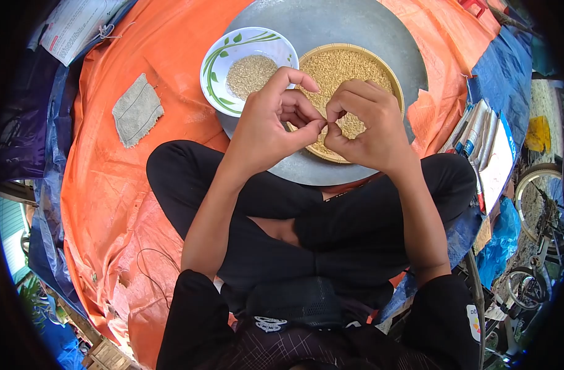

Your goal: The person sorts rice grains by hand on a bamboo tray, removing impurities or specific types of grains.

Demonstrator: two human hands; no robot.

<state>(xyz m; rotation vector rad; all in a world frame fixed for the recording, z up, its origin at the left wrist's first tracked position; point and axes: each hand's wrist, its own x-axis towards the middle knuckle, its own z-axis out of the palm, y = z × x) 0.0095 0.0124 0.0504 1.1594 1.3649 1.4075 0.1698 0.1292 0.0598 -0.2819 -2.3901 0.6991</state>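
Observation:
Both hands are raised over a round woven tray (398, 92) of golden grain, their fingertips meeting near its left part. My left hand (280, 117) pinches with thumb and fingers, its index finger curved above. My right hand (368, 120) has thumb and index finger pressed together, touching the left fingertips. Whatever lies between the fingertips is too small to make out. A white bowl (215, 58) with green leaf patterns holds paler grain, just left of the tray. Tray and bowl rest on a round grey metal surface (349, 21), the bowl partly past its left edge.
An orange tarp (109, 203) spreads under the crossed legs (319, 209). A grey cloth piece (138, 111) lies at the left. Rolled packets (473, 135) stand at the right, near blue sheeting (501, 74). Beyond, a bicycle wheel (519, 203) shows at the right edge.

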